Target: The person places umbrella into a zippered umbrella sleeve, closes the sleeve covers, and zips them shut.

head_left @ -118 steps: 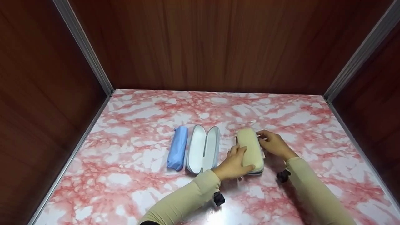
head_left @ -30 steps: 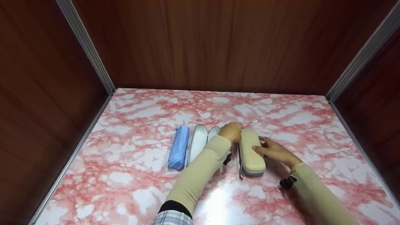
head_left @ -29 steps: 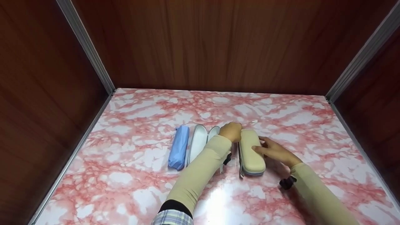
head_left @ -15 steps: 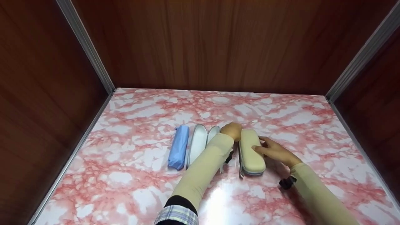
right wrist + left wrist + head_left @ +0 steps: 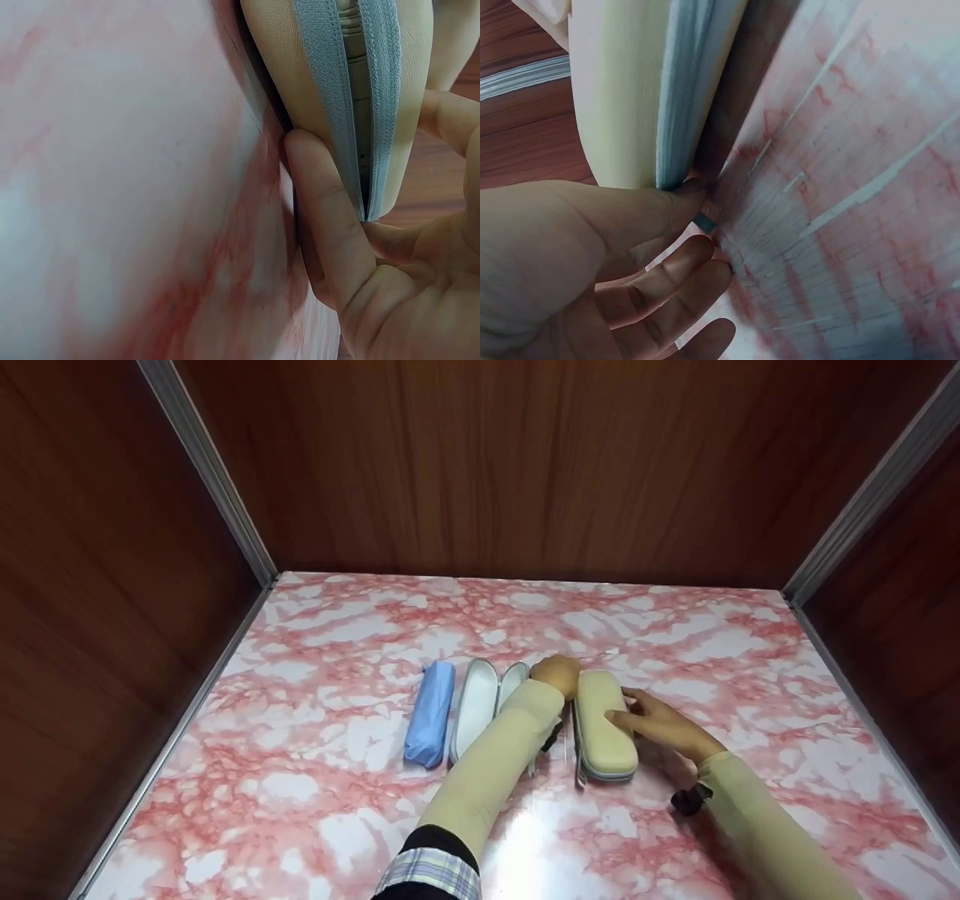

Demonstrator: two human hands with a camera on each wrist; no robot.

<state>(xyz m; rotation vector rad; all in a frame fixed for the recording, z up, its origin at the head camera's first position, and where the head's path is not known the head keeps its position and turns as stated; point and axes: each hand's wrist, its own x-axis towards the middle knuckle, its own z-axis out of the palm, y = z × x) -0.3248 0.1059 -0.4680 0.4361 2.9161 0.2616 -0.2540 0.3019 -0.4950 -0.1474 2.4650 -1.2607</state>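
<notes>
A cream zippered case (image 5: 606, 727) with a grey-blue zip lies on the table. My left hand (image 5: 556, 676) is at its far left corner. In the left wrist view, that hand (image 5: 630, 262) pinches a small grey zip pull (image 5: 704, 222) between thumb and index finger, while its other fingers curl loosely. My right hand (image 5: 664, 724) holds the case from the right, thumb on top and fingers along the side. The right wrist view shows the zip (image 5: 328, 90) parted there, a dark gap between its two tapes; what lies inside is unclear.
Left of the case lies an open glasses case (image 5: 474, 709) with a pale lining, partly hidden by my left sleeve (image 5: 491, 765). Beside it is a blue wrapped bundle (image 5: 430, 716). Brown wood panels (image 5: 480, 472) enclose the marbled table (image 5: 337, 810).
Since the oldest frame, my left hand has moved from the case's near left side to its far corner. My right thumb has come onto its top. Little differs over the last second.
</notes>
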